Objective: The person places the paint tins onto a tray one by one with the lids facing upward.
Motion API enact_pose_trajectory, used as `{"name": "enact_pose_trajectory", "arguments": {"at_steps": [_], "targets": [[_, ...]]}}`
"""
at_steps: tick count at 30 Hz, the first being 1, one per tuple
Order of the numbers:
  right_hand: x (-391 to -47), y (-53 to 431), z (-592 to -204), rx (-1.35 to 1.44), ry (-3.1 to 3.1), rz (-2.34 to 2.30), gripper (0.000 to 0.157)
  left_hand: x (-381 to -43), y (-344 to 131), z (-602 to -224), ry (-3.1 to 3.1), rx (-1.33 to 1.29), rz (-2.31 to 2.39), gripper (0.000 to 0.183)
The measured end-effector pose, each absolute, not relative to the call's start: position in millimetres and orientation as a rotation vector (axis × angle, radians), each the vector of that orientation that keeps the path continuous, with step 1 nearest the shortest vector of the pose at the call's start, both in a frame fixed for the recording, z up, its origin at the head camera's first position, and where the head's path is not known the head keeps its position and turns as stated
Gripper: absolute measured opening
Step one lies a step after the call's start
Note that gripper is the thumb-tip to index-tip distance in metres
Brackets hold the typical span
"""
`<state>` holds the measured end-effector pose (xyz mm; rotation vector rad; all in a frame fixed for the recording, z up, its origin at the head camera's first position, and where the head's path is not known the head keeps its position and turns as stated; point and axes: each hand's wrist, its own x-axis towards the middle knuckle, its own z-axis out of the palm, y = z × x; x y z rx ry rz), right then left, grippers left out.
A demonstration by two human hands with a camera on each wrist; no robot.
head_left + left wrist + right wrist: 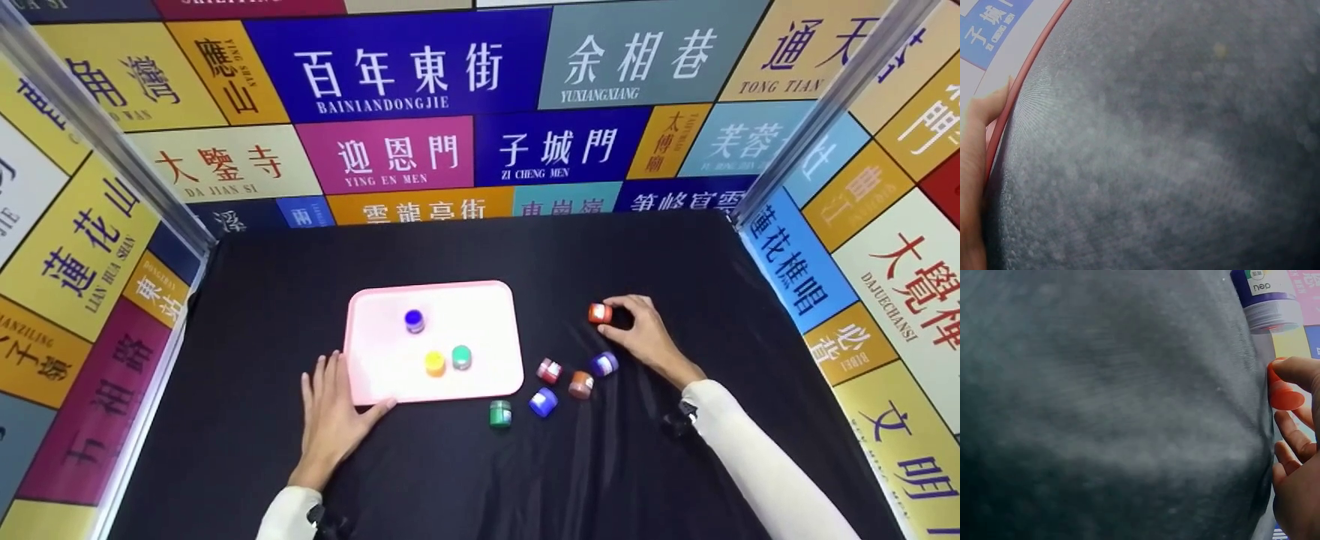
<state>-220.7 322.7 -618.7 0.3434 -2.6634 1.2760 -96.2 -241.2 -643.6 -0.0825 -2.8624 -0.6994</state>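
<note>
My right hand (pixel 645 331) pinches a small orange-red paint jar (pixel 599 313) between thumb and fingers, right of the pink tray (pixel 386 375). In the right wrist view the same orange-red jar (pixel 1286 392) shows between the fingertips. My left hand (pixel 330 412) lies at the tray's near left corner, fingers extended along the left edge and thumb at the front edge. The left wrist view shows part of that hand (pixel 974 152) against the tray's rim (pixel 1022 73). On the tray stand a blue-purple jar (pixel 414 321), a yellow jar (pixel 435 364) and a green jar (pixel 461 358).
Right of the tray, on the black cloth (pixel 420 472), are a red jar (pixel 549 370), a brown jar (pixel 580 385), a purple jar (pixel 604 364), a blue jar (pixel 544 403) and a dark green jar (pixel 501 414). Colourful sign-covered panels (pixel 397 67) enclose the table.
</note>
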Motion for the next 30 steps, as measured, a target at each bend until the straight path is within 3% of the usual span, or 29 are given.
{"name": "enact_pose_trajectory", "arguments": {"at_steps": [30], "targets": [[-222.9,323.9,-631.3,0.325,-2.566,1.299,0.043,-97.8,-240.0,-645.0,-2.851,-0.079,-0.703,0.127]]}}
